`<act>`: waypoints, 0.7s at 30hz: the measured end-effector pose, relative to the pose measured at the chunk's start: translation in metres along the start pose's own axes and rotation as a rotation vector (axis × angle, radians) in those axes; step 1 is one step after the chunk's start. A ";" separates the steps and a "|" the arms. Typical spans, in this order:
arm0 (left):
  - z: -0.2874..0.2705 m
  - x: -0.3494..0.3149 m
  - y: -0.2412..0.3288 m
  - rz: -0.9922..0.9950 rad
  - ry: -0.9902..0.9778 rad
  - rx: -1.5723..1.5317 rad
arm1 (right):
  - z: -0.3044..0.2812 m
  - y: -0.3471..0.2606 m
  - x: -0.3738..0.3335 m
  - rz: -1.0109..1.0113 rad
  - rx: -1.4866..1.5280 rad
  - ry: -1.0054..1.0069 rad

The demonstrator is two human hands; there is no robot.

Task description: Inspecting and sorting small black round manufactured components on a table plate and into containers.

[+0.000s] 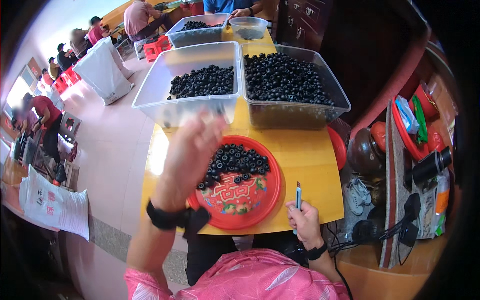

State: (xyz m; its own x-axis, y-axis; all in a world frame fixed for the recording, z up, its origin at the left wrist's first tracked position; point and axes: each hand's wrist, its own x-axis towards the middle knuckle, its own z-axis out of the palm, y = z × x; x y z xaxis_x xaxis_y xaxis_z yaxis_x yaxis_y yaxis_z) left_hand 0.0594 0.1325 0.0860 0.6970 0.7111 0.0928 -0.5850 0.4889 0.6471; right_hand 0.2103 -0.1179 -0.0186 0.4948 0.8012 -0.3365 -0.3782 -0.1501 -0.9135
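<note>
My left hand (196,137) is smeared by motion above the left edge of a round red tray (274,200), just in front of the left clear bin; its fingers do not show clearly. A small dark blur sits by its fingertips. My right hand (305,222) is closed around a slim light-blue craft knife (298,197), its blade pointing up, to the right of the tray. On the tray's far half lies a heap of small black ring-shaped parts (240,161); its near half shows a printed pattern.
Two clear bins, a left one (150,95) and a right one (275,120), hold many black parts on the yellow table (320,170). Behind them stand another bin (175,39) and a round tub (248,22), near a person in blue. Shoes (357,195) and cables lie right.
</note>
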 end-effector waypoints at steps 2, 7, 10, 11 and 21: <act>0.020 0.012 0.012 0.070 0.228 0.036 | -0.005 0.006 0.004 0.019 0.073 0.018; -0.018 -0.017 -0.025 -0.118 0.391 0.819 | -0.001 0.006 0.005 -0.043 -0.179 0.053; -0.059 -0.037 -0.056 0.095 0.351 1.251 | 0.001 0.006 0.007 -0.062 -0.200 0.004; -0.067 -0.038 -0.059 0.226 0.280 1.544 | 0.000 0.006 0.007 -0.062 -0.200 0.008; -0.068 -0.033 -0.066 0.297 0.131 1.934 | 0.002 0.005 0.005 -0.111 -0.260 0.014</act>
State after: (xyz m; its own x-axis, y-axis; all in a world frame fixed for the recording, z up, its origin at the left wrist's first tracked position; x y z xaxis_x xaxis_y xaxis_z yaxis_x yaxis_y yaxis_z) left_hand 0.0466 0.1107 -0.0108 0.5951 0.7244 0.3481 0.5688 -0.6856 0.4543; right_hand 0.2091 -0.1136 -0.0245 0.5331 0.8135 -0.2325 -0.1086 -0.2067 -0.9724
